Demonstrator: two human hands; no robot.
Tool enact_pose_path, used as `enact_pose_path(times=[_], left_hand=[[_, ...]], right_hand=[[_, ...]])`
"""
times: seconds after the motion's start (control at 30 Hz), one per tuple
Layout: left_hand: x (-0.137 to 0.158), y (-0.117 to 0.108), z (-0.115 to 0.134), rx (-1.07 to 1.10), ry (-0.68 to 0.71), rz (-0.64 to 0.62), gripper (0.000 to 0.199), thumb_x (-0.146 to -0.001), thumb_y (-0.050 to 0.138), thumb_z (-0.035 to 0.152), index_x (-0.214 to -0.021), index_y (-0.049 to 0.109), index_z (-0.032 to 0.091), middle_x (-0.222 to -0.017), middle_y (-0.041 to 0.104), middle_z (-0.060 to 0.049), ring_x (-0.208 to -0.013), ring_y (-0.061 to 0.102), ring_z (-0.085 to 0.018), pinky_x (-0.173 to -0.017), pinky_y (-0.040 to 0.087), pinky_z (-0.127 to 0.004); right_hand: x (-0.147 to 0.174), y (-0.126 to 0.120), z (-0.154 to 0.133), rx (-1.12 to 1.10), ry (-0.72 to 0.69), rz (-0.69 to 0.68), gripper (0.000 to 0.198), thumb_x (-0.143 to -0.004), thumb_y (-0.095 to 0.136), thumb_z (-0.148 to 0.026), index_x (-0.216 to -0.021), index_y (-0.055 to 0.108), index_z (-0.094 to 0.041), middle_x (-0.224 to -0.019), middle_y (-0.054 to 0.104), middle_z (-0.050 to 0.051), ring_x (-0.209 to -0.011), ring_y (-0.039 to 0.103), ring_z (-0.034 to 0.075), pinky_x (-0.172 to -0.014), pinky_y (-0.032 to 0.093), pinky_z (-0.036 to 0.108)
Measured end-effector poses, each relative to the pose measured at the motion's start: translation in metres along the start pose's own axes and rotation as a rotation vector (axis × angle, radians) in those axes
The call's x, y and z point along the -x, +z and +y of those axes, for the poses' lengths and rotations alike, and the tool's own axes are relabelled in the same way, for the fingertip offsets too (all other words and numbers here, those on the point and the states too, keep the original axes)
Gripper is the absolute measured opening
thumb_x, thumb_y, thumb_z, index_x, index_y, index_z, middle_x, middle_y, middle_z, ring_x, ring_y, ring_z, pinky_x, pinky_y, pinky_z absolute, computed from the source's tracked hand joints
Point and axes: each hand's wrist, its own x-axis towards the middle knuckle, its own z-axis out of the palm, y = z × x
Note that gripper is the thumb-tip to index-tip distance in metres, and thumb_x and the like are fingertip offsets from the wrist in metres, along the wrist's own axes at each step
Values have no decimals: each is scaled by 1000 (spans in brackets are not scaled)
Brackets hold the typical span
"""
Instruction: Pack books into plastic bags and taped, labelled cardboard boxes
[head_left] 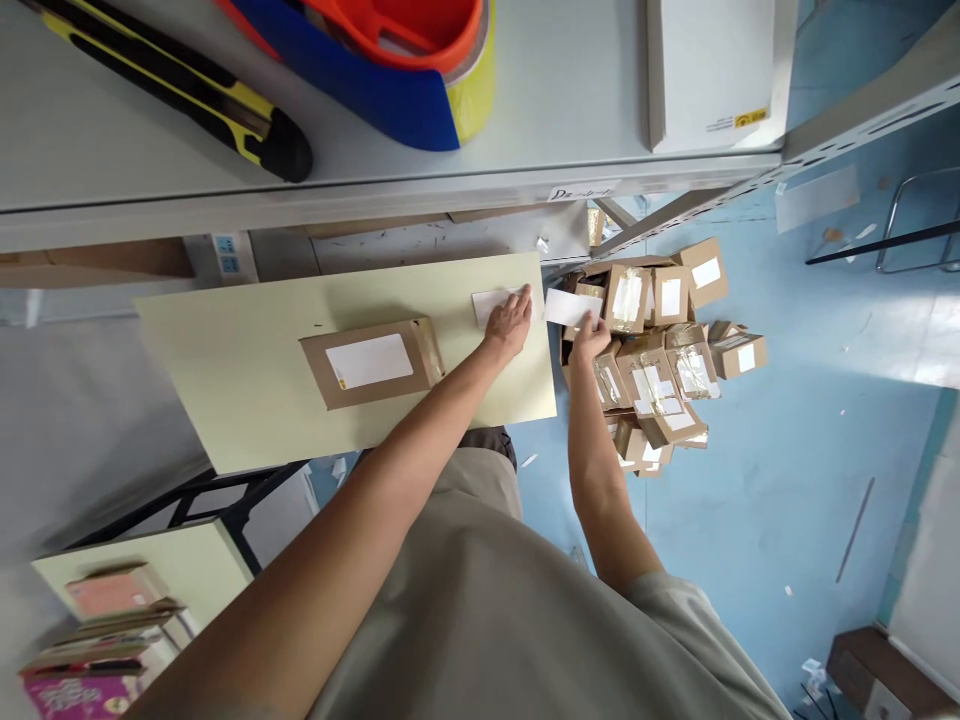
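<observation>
My left hand [510, 325] lies with its fingers stretched out on a white paper slip [486, 303], near the right end of the pale yellow tabletop [247, 375]. Just past the table's right edge, my right hand [591, 338] pinches a second white slip [568, 307] by its lower corner. A cardboard box [431, 350] with a white label [369, 361] rests on the tabletop, left of my left hand and apart from it.
Several taped cardboard boxes [649, 375] are piled beyond the table's right edge, over the blue floor [787, 420]. A grey shelf [555, 110] crosses above the table, carrying a box cutter [187, 85], a tape dispenser [352, 70] and a white box [712, 70]. Books [97, 655] stand lower left.
</observation>
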Motion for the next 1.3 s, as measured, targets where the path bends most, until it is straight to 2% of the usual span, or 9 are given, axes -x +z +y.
enact_pose_path(times=[0.13,0.27,0.37,0.57,0.7,0.8,0.9,1.03,1.3], left_hand=[[-5,-9,3,79,-38,-32,92,-91,76,19,-177,45,8,-194,21,-19,-174,33,-47,-135,46,-58],[17,-26,2,385,-101,53,60,-96,74,23,-155,71,12,-170,62,-23,-157,61,-44,-131,51,-57],[72,-39,-2,780,-108,145,33,-103,73,40,-123,87,18,-135,85,-18,-128,81,-38,-114,66,-53],[213,-64,-17,1267,-229,314,57,-73,98,72,-96,89,21,-108,89,-15,-107,87,-36,-96,75,-51],[278,-76,-22,1330,-269,435,51,-71,101,67,-93,89,22,-110,88,-14,-110,86,-38,-98,75,-57],[311,-80,-22,1324,-279,469,43,-82,94,62,-101,91,23,-112,88,-16,-114,85,-39,-101,74,-60],[338,-83,-22,1336,-295,500,43,-88,89,61,-108,91,23,-114,88,-16,-121,84,-41,-100,74,-59],[369,-93,-27,1344,-290,529,46,-89,89,63,-113,89,23,-116,88,-15,-120,84,-41,-93,76,-55],[426,-116,-48,1309,-202,621,51,-86,92,67,-106,87,20,-108,89,-15,-103,87,-36,-82,76,-47]], right_hand=[[10,-28,-5,-20,139,94,66,-115,40,-70,-99,74,-15,-88,76,12,-82,70,27,-76,63,39],[39,-41,-42,-43,-107,114,59,-116,44,-66,-102,76,-18,-95,77,10,-92,75,27,-90,66,42],[79,-46,-80,-49,-435,37,43,-118,51,-53,-109,82,-24,-111,79,11,-109,79,28,-104,65,47],[162,-53,-137,-81,-814,-261,37,-117,52,-34,-124,88,-39,-139,77,8,-140,74,29,-116,64,58],[195,-54,-160,-232,-814,-395,34,-117,56,-37,-127,88,-42,-157,71,6,-150,68,32,-118,63,61],[210,-57,-175,-307,-795,-482,37,-118,54,-36,-133,87,-43,-144,79,6,-138,76,30,-115,64,58],[225,-66,-194,-278,-785,-585,44,-120,46,-39,-144,83,-41,-129,84,6,-125,81,28,-111,67,55],[250,-73,-223,-275,-780,-696,44,-120,50,-47,-151,78,-36,-137,83,6,-126,81,27,-107,70,50],[317,-64,-274,-299,-597,-729,36,-112,72,-48,-145,82,-38,-138,84,3,-104,81,19,-94,73,38]])
